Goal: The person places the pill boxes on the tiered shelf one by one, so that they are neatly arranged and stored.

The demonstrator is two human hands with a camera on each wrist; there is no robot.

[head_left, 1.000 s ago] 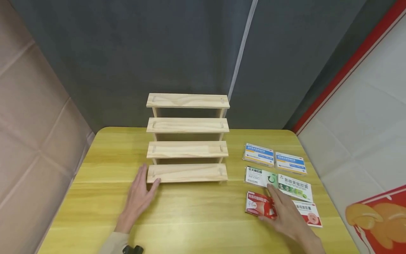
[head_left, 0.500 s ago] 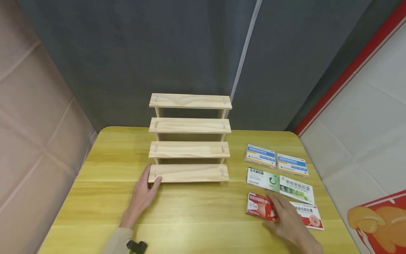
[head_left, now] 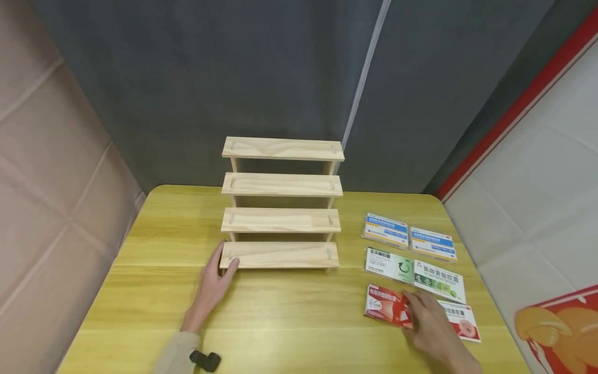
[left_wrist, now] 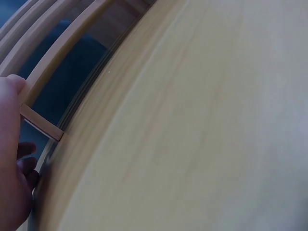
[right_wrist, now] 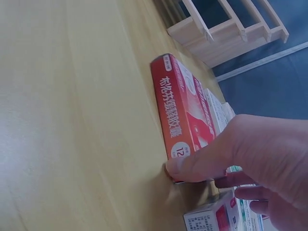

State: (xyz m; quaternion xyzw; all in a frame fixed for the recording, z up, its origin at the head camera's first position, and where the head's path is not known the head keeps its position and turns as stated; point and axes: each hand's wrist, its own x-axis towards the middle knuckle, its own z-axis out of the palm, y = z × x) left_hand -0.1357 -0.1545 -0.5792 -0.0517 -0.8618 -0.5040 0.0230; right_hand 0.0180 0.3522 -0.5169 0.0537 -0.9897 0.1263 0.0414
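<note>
A pale wooden stepped shelf [head_left: 280,254] stands at the back of the table. My left hand [head_left: 210,288] holds the left end of its lowest step, thumb at the front edge; the left wrist view shows the other fingers [left_wrist: 28,166] curled below the step. On the right, my right hand [head_left: 432,327] pinches the near right end of a red medicine box [head_left: 385,305]. In the right wrist view the thumb presses the side of that red box [right_wrist: 168,103], which lies close over the tabletop. My right hand partly covers a white-and-red medicine box [head_left: 462,320].
Behind the red box lie two green-and-white medicine boxes [head_left: 389,265], side by side. Farther back are two blue-and-white ones [head_left: 385,230]. A dark partition [head_left: 280,78] rises behind the wooden table [head_left: 280,317], and a white wall [head_left: 528,208] borders it on the right.
My right fingers have drawn in from above the red box to pinch its right end. My left hand stays at the lowest step. The whole head view has shifted slightly.
</note>
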